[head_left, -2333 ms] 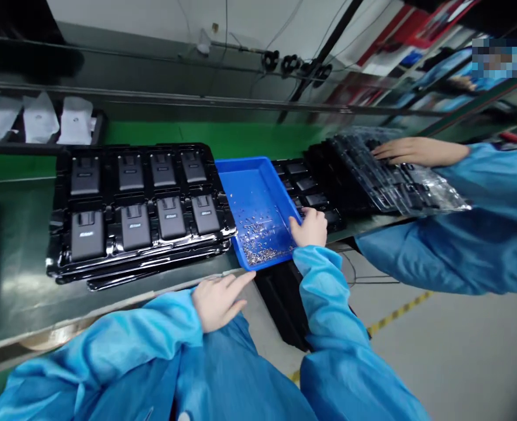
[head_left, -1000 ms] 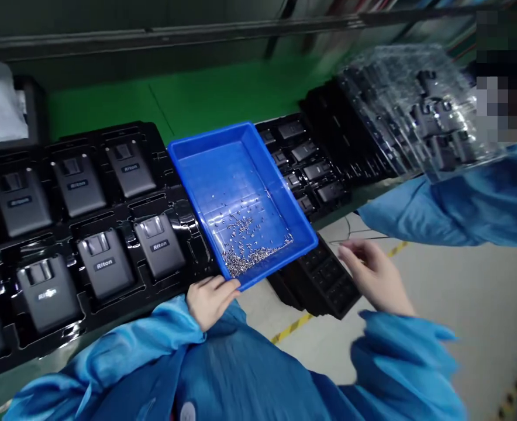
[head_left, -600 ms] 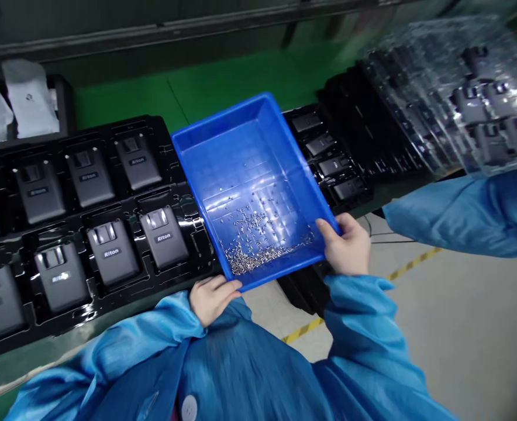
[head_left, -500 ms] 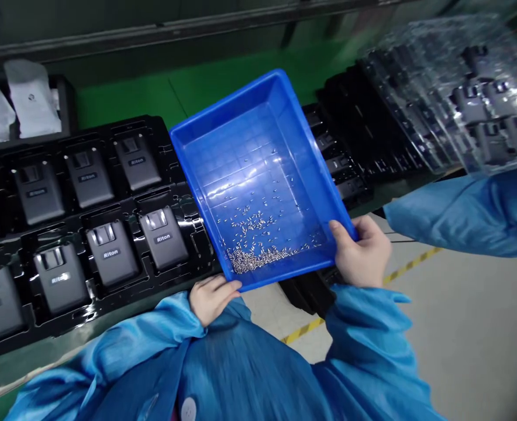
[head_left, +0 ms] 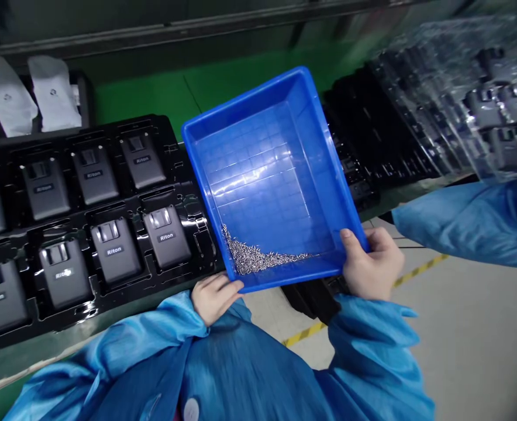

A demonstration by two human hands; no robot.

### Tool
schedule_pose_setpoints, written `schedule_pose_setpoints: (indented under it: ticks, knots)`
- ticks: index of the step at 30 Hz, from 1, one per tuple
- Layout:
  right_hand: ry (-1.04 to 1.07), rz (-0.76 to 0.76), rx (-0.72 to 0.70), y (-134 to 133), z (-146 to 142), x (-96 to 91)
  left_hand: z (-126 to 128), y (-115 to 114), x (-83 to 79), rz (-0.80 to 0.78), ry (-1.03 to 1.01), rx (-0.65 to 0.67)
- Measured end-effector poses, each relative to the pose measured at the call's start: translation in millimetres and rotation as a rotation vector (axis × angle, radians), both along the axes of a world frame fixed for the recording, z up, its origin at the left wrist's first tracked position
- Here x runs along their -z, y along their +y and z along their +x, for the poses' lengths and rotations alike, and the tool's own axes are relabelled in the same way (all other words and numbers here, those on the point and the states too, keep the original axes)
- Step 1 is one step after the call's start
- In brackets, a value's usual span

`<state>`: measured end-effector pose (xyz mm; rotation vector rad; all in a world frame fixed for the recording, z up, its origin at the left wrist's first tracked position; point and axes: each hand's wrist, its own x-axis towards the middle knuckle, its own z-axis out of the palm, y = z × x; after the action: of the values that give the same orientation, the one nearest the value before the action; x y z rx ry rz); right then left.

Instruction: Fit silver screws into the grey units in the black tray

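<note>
A blue plastic bin (head_left: pixel 258 158) is held up in front of me, tilted toward its near left corner. Small silvery metal pieces, probably screws (head_left: pixel 254 258), lie heaped in that corner and thin out along the near wall. My left hand (head_left: pixel 216 297) grips the near left corner, its fingers closed over the rim. On the near right corner my right hand (head_left: pixel 372 262) is closed, with the thumb on the inside of the wall. The undersides of both grips are hidden.
To the left, a black tray (head_left: pixel 151 280) holds several grey devices (head_left: pixel 167 238) labelled Riton. White pouches (head_left: pixel 55 93) stand behind it. At right are stacked black trays (head_left: pixel 372 128), a clear plastic-covered stack (head_left: pixel 451 117) and another person's blue sleeve (head_left: pixel 464 222).
The loose metal pieces scattered over the bin floor have slid down into the near left corner and along the near wall. The bin sits slightly further right in view, still in both hands.
</note>
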<state>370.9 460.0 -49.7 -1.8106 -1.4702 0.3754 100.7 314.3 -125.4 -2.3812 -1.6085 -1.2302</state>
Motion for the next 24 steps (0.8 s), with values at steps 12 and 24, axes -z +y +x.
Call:
schedule_pose_setpoints:
  ticks: [12, 24]
  knots:
    - [-0.416, -0.097, -0.202, 33.9, -27.1, 18.3, 5.5, 3.8, -14.0, 0.051, 0.085, -0.133]
    - [-0.427, -0.277, -1.251, -13.1, -97.6, 32.9, 11.5, 9.7, 0.7, 0.16, 0.021, -0.18]
